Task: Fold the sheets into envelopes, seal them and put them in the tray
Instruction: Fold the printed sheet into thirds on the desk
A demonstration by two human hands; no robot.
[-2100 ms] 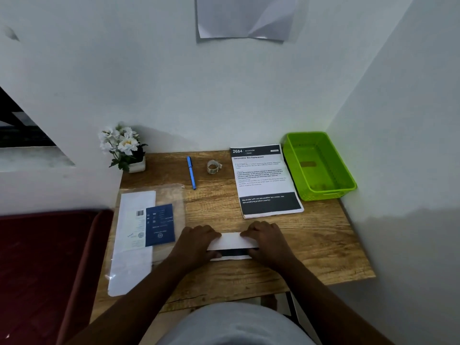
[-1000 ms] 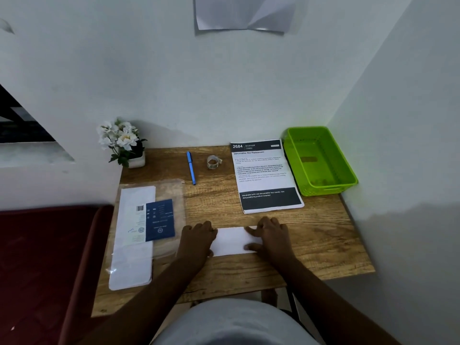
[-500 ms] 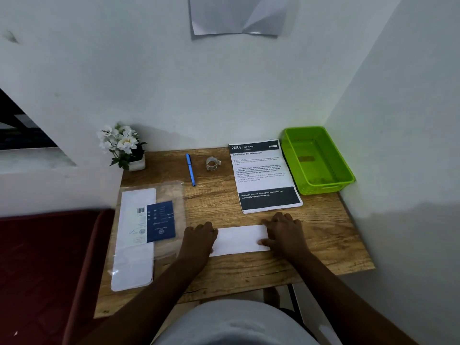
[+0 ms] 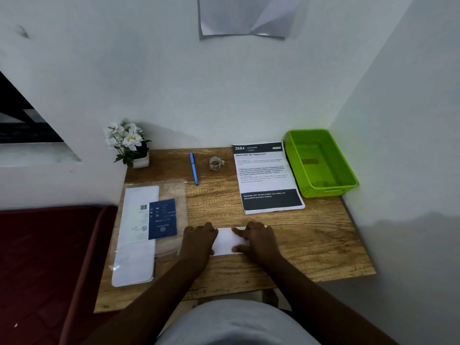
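Head view: the left hand [image 4: 199, 239] and right hand [image 4: 256, 239], fingers flat and gripping nothing, press the folded sheet [image 4: 227, 241] onto the desk [image 4: 311, 245] (likely sharpening creases); the green tray [image 4: 348, 181] waits at the far right corner.

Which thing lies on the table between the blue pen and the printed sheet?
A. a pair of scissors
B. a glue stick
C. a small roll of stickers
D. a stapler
C: a small roll of stickers sits on the table, with the blue pen on its left and the printed sheet on its right.
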